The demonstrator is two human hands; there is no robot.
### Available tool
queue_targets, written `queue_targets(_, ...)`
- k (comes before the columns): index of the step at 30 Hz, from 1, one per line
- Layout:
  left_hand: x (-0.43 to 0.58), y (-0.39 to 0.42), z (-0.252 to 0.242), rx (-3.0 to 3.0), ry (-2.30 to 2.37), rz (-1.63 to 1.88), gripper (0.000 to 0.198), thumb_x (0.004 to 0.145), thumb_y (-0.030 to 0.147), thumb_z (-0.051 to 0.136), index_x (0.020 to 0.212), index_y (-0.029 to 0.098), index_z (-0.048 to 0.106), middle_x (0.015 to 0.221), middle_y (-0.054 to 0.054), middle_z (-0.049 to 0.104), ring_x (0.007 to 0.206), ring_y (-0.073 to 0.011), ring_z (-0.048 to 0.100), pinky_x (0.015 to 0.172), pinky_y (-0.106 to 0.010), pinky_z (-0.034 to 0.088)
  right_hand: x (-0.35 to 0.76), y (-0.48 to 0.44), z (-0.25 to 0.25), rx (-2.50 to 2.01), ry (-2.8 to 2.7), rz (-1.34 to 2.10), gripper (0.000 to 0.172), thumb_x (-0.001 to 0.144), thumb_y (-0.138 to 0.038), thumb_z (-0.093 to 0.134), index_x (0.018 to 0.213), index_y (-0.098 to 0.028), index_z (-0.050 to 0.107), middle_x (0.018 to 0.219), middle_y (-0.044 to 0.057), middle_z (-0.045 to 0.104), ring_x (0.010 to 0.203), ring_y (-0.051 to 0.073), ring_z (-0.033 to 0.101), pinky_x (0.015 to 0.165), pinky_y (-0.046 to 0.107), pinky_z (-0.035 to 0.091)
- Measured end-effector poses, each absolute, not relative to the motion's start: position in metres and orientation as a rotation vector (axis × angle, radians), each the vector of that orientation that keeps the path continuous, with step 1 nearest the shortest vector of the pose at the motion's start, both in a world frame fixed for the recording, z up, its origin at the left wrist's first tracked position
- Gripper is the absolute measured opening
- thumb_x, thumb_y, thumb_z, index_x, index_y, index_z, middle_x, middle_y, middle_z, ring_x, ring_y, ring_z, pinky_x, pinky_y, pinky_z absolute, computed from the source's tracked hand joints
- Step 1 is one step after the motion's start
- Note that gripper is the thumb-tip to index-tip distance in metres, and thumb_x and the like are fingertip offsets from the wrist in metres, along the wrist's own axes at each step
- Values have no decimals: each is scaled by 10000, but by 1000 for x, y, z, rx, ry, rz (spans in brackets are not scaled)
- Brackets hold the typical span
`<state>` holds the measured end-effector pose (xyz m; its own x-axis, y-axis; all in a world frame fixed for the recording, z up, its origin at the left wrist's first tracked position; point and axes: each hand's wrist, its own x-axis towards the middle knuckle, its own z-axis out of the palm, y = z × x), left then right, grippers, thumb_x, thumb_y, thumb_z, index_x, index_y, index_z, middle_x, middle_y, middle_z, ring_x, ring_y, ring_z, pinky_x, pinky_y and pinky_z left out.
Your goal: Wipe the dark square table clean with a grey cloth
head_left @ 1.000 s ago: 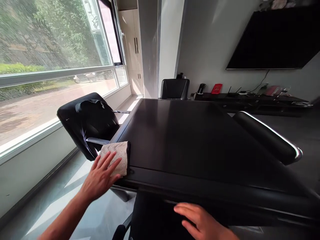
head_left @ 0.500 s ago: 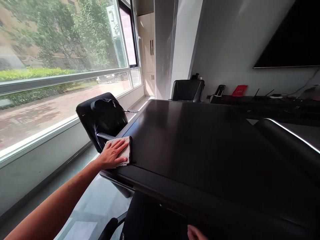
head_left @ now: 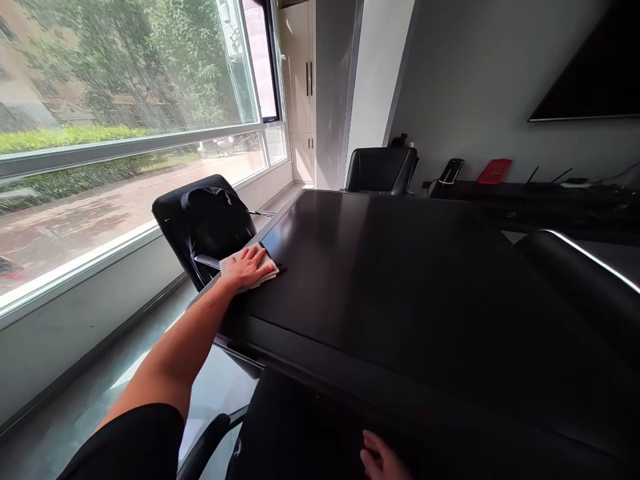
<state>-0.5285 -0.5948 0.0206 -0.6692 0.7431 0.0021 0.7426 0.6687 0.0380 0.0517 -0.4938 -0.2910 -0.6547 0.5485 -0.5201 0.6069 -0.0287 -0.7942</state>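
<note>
My left hand (head_left: 246, 268) lies with its fingers spread on a folded, light-coloured cloth (head_left: 271, 269), pressing it flat on the dark table (head_left: 380, 293) near its left edge. The cloth has a dark border. Low in the view, just in front of the table's near edge, my right hand (head_left: 381, 457) shows in part, its fingers curled; whether anything is in them is too dark to make out.
A black chair (head_left: 215, 217) with a dark item over its back stands at the table's left edge. Another chair (head_left: 380, 170) is at the far end, a third (head_left: 575, 273) at the right. A window (head_left: 125, 80) is on the left.
My left hand and the cloth have moved forward and a little right along the table's left edge. More of my right hand shows, and the view has shifted slightly.
</note>
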Motion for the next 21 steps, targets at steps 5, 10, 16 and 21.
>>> queue_targets(5, -531, -577, 18, 1126, 2918, 133, 870, 1107, 891, 213, 1807, 406, 387, 1910, -136, 293, 1748, -468, 200, 1296, -897, 249, 44, -496, -259, 1225, 2174, -1726, 859, 932, -602, 569, 1648, -134, 657, 1629, 192, 694, 1482, 330, 702, 1247, 419, 562)
queue_targets(10, -501, -562, 15, 1166, 2901, 102, 929, 1076, 939, 211, 1804, 387, 377, 1907, -156, 298, 1746, -460, 204, 1291, -911, 235, 31, -500, -246, 1274, 2186, -1679, 730, 954, -530, 652, 1600, -192, 697, 1591, 161, 727, 1484, 328, 701, 1228, 416, 574)
queue_targets(16, -418, -520, 15, 1332, 2824, 123, 977, 1078, 931, 277, 1827, 307, 357, 1913, -195, 278, 1749, -514, 181, 1283, -946, 209, 24, -503, -243, 1255, 2250, -1653, 670, 981, -452, 650, 1583, -163, 702, 1558, 176, 745, 1456, 326, 716, 1244, 427, 553)
queue_targets(21, -337, -477, 14, 1568, 2703, 187, 945, 1099, 887, 360, 1829, 288, 384, 1893, -226, 313, 1744, -540, 219, 1314, -934, 178, 23, -503, -239, 1301, 2242, -1686, 608, 1022, -436, 589, 1571, -204, 707, 1560, 147, 752, 1453, 316, 722, 1214, 432, 577)
